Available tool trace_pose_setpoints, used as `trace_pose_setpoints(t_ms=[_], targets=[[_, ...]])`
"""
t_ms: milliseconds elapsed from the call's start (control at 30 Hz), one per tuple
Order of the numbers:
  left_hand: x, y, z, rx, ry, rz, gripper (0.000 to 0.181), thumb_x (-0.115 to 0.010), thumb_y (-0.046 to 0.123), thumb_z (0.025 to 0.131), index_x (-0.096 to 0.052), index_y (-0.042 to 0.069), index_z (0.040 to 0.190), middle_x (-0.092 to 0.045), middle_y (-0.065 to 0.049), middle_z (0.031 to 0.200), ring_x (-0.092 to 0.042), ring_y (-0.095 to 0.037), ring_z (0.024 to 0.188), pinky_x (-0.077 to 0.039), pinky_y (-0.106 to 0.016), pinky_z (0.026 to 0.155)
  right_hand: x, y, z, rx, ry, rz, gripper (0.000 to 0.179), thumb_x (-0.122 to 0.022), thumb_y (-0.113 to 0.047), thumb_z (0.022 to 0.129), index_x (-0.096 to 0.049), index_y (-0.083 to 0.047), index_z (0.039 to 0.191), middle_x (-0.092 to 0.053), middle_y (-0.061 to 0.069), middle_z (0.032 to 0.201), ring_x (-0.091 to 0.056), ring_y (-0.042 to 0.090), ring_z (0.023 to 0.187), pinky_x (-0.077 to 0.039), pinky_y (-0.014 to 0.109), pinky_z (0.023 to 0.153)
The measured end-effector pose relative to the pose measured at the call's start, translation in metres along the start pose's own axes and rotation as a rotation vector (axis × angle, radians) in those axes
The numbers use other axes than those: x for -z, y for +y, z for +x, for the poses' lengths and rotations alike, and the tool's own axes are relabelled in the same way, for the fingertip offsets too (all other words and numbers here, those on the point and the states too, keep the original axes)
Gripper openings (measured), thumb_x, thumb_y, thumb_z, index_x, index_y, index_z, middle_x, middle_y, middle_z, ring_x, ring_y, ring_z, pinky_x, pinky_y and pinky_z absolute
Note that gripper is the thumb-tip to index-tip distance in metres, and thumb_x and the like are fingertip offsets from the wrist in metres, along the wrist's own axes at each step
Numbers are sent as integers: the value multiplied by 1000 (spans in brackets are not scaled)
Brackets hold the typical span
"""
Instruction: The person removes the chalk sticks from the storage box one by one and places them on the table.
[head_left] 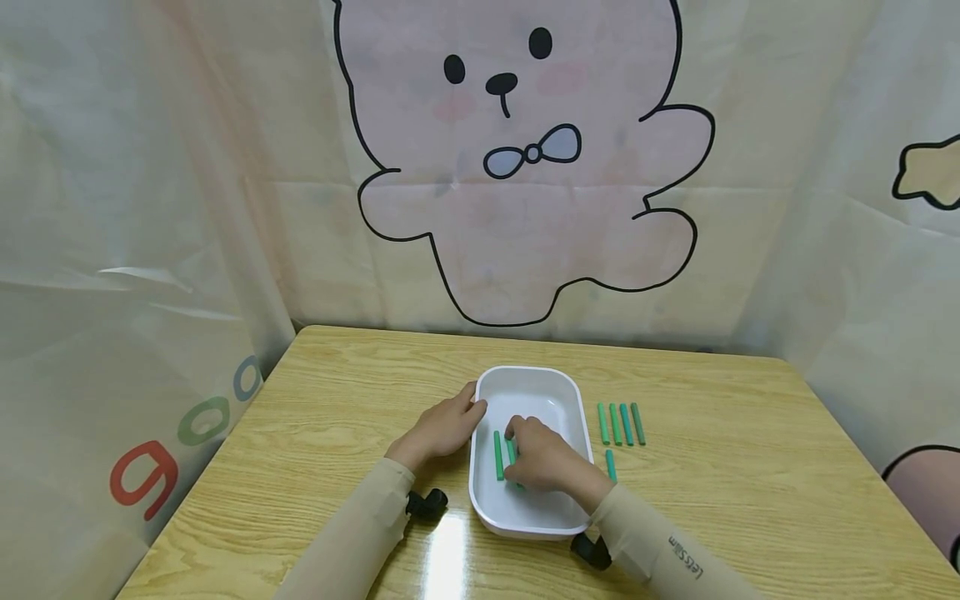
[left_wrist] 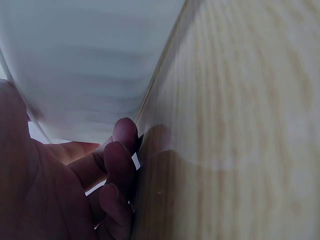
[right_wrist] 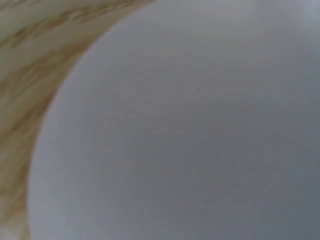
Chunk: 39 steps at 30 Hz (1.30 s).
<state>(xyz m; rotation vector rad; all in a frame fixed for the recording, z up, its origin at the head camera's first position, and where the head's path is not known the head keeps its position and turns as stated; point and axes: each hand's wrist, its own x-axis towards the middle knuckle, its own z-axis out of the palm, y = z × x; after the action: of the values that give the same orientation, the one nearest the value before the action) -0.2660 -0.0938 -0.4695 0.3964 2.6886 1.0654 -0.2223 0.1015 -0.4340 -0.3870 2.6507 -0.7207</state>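
A white rectangular tray [head_left: 528,518] stands on the wooden table. My left hand [head_left: 442,427] holds its left side, thumb over the rim and fingers along the outer wall. In the left wrist view, that hand's curled fingers [left_wrist: 120,165] sit low beside the tray wall [left_wrist: 95,65], close to the tabletop. Inside the tray my right hand [head_left: 543,457] pinches a green stick [head_left: 512,452], partly covered by its fingers. Another green stick [head_left: 498,456] lies just to its left. The right wrist view is filled by the blurred white tray [right_wrist: 165,125].
Right of the tray, several green and teal sticks [head_left: 616,424] lie side by side in a row. A single teal stick [head_left: 611,465] lies below them, near my right forearm. The wooden table [head_left: 360,375] reaches a printed curtain [head_left: 517,242] at the back.
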Motion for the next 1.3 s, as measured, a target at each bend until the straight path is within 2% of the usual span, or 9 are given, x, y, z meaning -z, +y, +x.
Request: trace_pose_setpoints(t_ms=[200,333,933,1300], targets=[[0,0,0,1,-3,-8,57,-28,46,110,-36,23,161,-63,-11,144,-65,-22,113,-51,-54,102,0,0,0,-5,1,-7,47,-83,-12,81,-60,-2,120,-56,6,99,-54,22,86,-47,35,74],[0,0,0,1,-4,-7,57,-28,46,110,-36,23,161,-64,-10,143,-64,-22,109,-51,-53,101,-1,0,0,-2,5,-8,44,-82,-9,80,-60,-1,118,-56,7,99,-54,21,86,-47,34,74],[-1,-2,2,-1,0,3,57,-28,47,110,-36,23,161,-66,-8,139,-63,-20,104,-51,-53,99,10,4,-9,34,47,28,43,-82,-10,80,-61,-4,117,-60,4,90,-56,19,79,-47,34,69],[-1,-1,1,10,-1,-3,58,-28,48,109,-35,23,161,-63,-10,143,-64,-21,112,-49,-54,104,17,4,-16,45,68,56,41,-81,-9,81,-61,-6,117,-61,3,88,-56,18,73,-46,32,63]])
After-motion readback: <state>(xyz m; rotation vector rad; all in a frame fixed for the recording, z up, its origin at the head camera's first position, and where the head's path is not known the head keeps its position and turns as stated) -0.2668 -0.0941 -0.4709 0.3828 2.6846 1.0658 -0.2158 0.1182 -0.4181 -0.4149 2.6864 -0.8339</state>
